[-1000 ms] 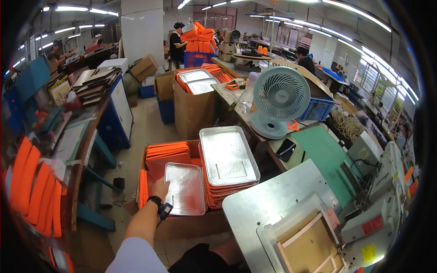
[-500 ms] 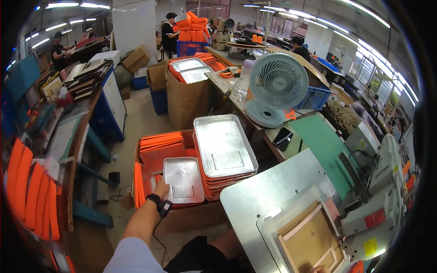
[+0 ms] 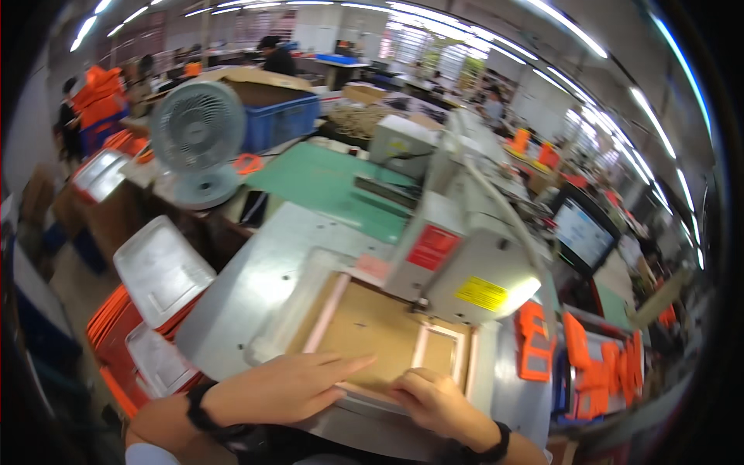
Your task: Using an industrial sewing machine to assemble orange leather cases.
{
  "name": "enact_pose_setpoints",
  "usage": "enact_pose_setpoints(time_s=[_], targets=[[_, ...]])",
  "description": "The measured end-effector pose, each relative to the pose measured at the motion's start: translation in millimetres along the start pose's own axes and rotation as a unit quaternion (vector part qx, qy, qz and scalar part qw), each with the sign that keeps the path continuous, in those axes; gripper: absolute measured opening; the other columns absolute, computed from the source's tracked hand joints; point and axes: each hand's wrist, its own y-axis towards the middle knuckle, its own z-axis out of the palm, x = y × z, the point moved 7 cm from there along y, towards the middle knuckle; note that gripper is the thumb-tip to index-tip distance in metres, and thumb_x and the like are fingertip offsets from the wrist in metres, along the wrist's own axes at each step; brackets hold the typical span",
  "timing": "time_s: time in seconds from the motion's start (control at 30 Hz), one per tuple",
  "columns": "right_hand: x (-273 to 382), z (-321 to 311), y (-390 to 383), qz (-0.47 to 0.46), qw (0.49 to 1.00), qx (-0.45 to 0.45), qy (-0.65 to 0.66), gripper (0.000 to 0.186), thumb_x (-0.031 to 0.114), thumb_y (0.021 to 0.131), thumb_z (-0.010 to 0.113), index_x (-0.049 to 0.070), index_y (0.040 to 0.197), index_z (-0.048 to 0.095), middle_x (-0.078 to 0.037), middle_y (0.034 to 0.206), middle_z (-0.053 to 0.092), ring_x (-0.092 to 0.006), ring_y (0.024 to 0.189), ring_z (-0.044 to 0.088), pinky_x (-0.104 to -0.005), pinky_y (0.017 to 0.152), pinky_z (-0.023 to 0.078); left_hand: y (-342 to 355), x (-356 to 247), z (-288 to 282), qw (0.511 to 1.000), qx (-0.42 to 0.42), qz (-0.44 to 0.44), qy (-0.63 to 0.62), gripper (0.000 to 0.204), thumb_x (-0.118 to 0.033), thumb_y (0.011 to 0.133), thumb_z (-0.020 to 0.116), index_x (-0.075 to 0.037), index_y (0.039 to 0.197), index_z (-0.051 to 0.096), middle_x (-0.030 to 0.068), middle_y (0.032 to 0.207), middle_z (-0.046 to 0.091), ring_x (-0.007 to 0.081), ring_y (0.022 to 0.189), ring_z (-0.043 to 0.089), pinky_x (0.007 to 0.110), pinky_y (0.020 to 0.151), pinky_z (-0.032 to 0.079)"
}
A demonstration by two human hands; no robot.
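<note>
Left hand point(image 3: 283, 387): flat, fingers spread, gripping nothing, pressing on near edge of brown template frame point(image 3: 372, 333). Right hand point(image 3: 435, 399): fingers curled over frame's pink near rail. Frame seated on steel plate point(image 3: 256, 287), under sewing head point(image 3: 457, 263); stitching not visibly begun. Earlier: left hand on metal tray point(image 3: 159, 358), now far left of fingers.
</note>
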Motion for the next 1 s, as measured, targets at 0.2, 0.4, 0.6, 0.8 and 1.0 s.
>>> enact_pose_setpoints(time_s=[0.2,0.4,0.6,0.8,1.0], targets=[[-7,-6,-9,-0.001,0.997,-0.067,0.023,0.011,0.009,0.086,0.068,0.004,0.095,0.063,-0.015,0.087,0.065,-0.0348,0.075,0.065,-0.0402,0.065,0.054,107,22,86,0.965,0.215,0.096,-0.115,0.035,-0.013,0.090,0.063,-0.004,0.124,0.060,0.0153,0.100,0.065,0.0278,0.088,0.063,0.039,0.080,0.049],[-39,-67,-69,0.123,0.984,-0.126,-0.008,0.027,0.005,0.085,0.066,0.007,0.112,0.064,-0.015,0.123,0.056,-0.0306,0.097,0.063,-0.0385,0.073,0.054,105,64,98,0.894,0.254,-0.243,-0.279,0.022,-0.015,0.098,0.054,0.001,0.089,0.066,0.0085,0.077,0.066,0.0159,0.063,0.064,0.027,0.057,0.053],[-162,-173,-186,0.340,0.891,-0.132,-0.271,0.043,0.007,0.077,0.072,0.007,0.118,0.060,-0.013,0.116,0.052,-0.0275,0.099,0.061,-0.0357,0.083,0.053,96,145,54,0.757,-0.007,-0.285,-0.587,0.025,-0.015,0.100,0.050,0.007,0.099,0.060,0.0177,0.087,0.067,0.0238,0.071,0.069,0.032,0.063,0.061],[-207,-181,-200,0.368,0.913,-0.077,-0.159,0.047,0.009,0.071,0.078,0.004,0.113,0.059,-0.017,0.121,0.049,-0.0330,0.112,0.057,-0.0391,0.092,0.050,97,127,42,0.673,-0.120,-0.270,-0.678,0.031,-0.013,0.100,0.047,0.012,0.118,0.053,0.0236,0.110,0.064,0.0306,0.097,0.068,0.039,0.087,0.059],[-216,-184,-182,0.357,0.920,-0.012,-0.159,0.049,0.013,0.069,0.081,0.003,0.111,0.058,-0.016,0.115,0.051,-0.0320,0.105,0.056,-0.0372,0.093,0.048,95,140,14,0.712,-0.239,-0.209,-0.626,0.032,-0.011,0.099,0.047,0.008,0.123,0.054,0.0176,0.111,0.064,0.0305,0.094,0.066,0.037,0.086,0.058]])
